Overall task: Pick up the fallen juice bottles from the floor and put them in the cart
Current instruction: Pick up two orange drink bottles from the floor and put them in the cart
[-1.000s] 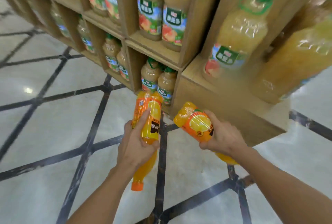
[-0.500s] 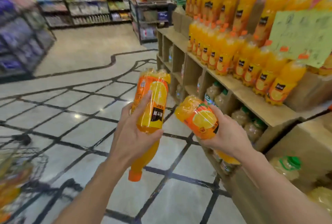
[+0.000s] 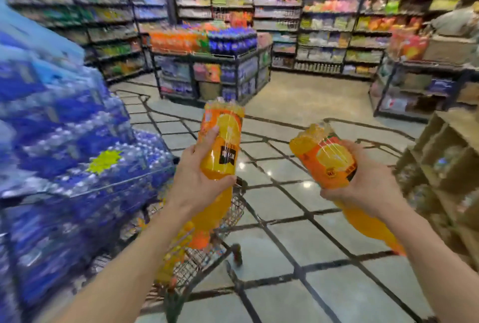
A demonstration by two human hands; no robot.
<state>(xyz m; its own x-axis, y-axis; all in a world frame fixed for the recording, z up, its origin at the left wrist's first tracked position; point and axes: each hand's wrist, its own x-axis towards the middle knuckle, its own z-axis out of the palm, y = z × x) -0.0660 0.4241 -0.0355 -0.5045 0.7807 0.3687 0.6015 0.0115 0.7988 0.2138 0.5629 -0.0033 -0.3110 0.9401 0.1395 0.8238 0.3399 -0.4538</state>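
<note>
Orange juice in both grips. Left hand (image 3: 198, 182) wrapped round one bottle (image 3: 220, 151), cap down, directly above the wire cart (image 3: 207, 252) at 7 o'clock. Right hand (image 3: 363, 187) closed round a second bottle (image 3: 329, 159), cap toward the body, at 3 o'clock, well clear of the cart. Orange bottles already lie in the basket; count unreadable through blur. Judgement: pickup done for these two, drop-in still left. Blue water packs (image 3: 59, 125) stacked at 9 o'clock; store shelving (image 3: 324, 24) far off at 12.
</note>
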